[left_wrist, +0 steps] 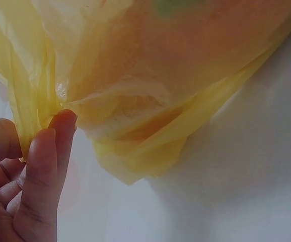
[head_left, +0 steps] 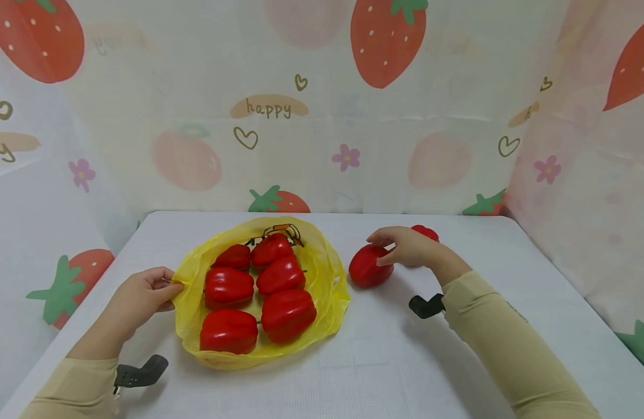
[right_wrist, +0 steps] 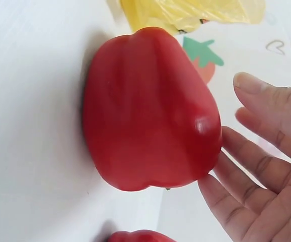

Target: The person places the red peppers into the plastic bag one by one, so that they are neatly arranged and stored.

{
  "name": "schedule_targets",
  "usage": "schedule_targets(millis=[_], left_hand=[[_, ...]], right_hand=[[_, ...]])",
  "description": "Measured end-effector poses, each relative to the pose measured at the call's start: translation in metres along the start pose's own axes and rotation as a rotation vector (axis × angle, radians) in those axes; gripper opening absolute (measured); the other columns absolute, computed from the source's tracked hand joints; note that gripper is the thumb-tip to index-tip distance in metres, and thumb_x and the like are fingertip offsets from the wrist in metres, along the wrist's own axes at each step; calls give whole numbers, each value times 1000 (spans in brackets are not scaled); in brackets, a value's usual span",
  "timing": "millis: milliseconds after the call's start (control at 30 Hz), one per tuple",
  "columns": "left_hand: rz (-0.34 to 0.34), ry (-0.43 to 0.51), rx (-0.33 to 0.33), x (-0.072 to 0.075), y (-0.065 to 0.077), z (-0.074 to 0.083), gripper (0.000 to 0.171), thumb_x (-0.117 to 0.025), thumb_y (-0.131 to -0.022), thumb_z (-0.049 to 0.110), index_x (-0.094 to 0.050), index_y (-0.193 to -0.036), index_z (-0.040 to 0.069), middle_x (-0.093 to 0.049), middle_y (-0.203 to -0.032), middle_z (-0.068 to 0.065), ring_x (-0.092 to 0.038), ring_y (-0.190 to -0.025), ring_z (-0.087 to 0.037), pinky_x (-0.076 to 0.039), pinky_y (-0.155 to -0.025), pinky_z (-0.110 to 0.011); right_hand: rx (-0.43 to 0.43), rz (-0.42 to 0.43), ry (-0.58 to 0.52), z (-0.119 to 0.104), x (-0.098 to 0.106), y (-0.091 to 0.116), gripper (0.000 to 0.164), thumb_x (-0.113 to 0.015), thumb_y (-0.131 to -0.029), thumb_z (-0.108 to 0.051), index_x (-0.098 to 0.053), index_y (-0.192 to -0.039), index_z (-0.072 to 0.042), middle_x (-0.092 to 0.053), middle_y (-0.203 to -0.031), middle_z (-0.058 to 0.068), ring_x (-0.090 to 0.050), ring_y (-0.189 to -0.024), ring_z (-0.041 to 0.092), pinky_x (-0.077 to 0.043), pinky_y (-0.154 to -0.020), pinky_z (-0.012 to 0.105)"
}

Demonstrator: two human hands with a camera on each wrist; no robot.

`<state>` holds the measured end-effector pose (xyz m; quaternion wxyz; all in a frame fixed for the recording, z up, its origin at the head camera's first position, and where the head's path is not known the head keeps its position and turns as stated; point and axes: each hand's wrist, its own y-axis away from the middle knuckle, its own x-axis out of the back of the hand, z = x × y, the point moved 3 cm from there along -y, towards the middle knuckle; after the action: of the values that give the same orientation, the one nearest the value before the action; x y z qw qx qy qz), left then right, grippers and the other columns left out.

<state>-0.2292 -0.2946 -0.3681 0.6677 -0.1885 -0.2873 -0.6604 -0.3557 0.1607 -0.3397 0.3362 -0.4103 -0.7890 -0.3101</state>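
My left hand point(head_left: 144, 294) pinches the left rim of a yellow plastic bag point(head_left: 327, 291) between thumb and fingers. The bag is spread wide, with several red bell peppers point(head_left: 229, 288) lying inside it. In the left wrist view, the gathered edge of the bag point(left_wrist: 34, 91) sits between thumb and fingertips. To the right of the bag, another red bell pepper point(right_wrist: 145, 111) lies on the table. My right hand point(head_left: 406, 247) is over its upper right side. The right wrist view shows those fingers spread, fingertips right at the pepper's surface and the thumb apart from it.
One more red bell pepper point(head_left: 425, 232) is partly hidden behind the right hand. A white cloth covers the table point(head_left: 364, 372). Strawberry-printed curtains point(head_left: 322, 151) stand behind and at both sides. Black wrist cameras point(head_left: 142, 371) stick out from both sleeves.
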Motion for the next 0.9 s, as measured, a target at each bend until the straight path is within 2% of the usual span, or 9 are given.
schedule_targets(millis=[233,400,533,733,900], left_hand=[[0,-5,5,0,0,0,37,-56,-91,34,-56,-110,2,-64,-102,-12,-61,-81,-17,-55,-74,-31],[2,-9,8,-1,0,-1,38,-56,-90,34,-55,-111,2,-63,-103,-12,-61,-81,-17,-55,-74,-32],[2,-10,5,-1,-1,-2,38,-56,-90,34,-56,-111,2,-63,-103,-12,-61,-81,-17,-55,-74,-32],[-2,-3,16,-1,-2,-3,38,-57,-90,34,-56,-110,2,-63,-103,-12,-61,-81,-17,-55,-74,-31],[-5,-3,20,-2,-1,-3,37,-56,-90,33,-55,-110,2,-63,-103,-13,-61,-80,-17,-55,-74,-32]], right_hand=[[-26,12,-8,5,0,3,52,-73,-78,-17,-53,-126,-15,-53,-121,6,-48,-111,28,-54,-75,35],[-52,9,-20,9,-1,6,51,-74,-76,-16,-54,-123,-15,-54,-117,6,-52,-102,26,-54,-77,39],[-45,19,-13,12,-3,8,50,-74,-76,-17,-54,-123,-15,-55,-114,5,-54,-97,23,-54,-75,36],[-59,12,-15,19,-5,10,59,-77,-73,-22,-52,-125,-12,-53,-118,8,-52,-103,27,-54,-76,38],[-95,-12,-58,26,-11,10,69,-78,-71,-25,-46,-131,-15,-50,-123,9,-48,-111,29,-53,-78,40]])
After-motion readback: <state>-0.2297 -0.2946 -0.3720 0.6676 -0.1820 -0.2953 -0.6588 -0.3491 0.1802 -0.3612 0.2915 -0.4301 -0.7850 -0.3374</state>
